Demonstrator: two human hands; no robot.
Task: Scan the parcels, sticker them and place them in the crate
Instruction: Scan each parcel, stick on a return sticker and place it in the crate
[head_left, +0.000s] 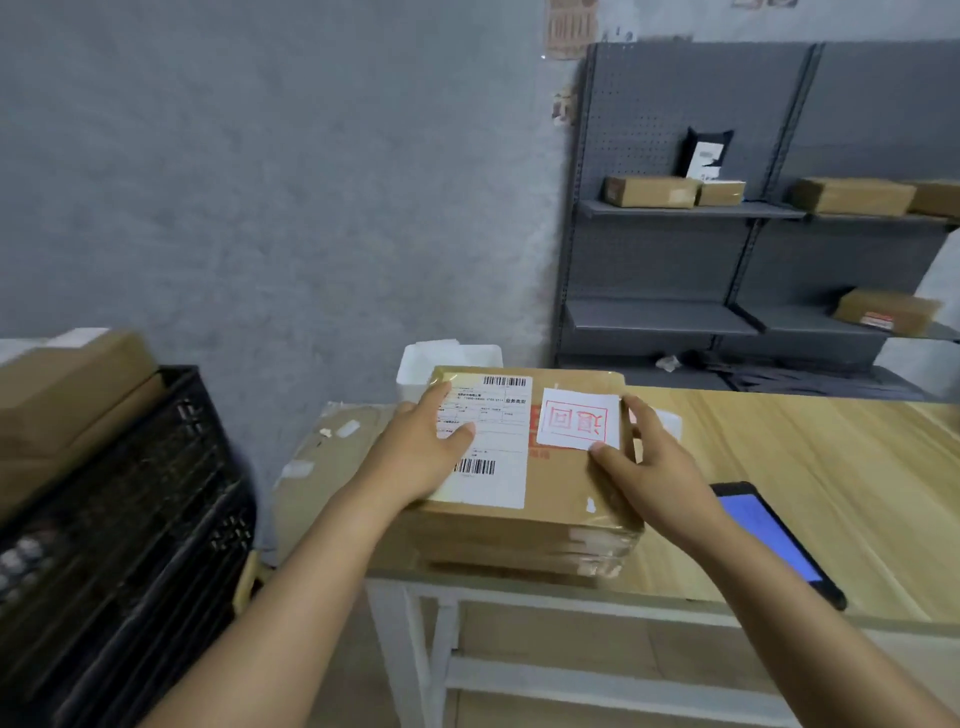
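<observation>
A brown cardboard parcel (558, 488) lies on the left end of the wooden table (810, 467). It carries a white shipping label with barcodes (498, 441) and a white sticker with red characters (576, 418). My left hand (423, 447) rests flat on the shipping label with straight fingers. My right hand (644, 462) lies at the parcel's right edge; its thumb presses the sticker's lower right corner and its fingers reach along the sticker's right side. A black plastic crate (130, 519) stands at the left, with brown boxes (67, 384) in it.
A phone (769, 535) with a lit blue screen lies on the table right of the parcel. A white box (447, 358) stands behind the parcel, and a flat brown parcel (332, 457) lies to its left. Grey shelves (727, 208) with several parcels stand at the back right.
</observation>
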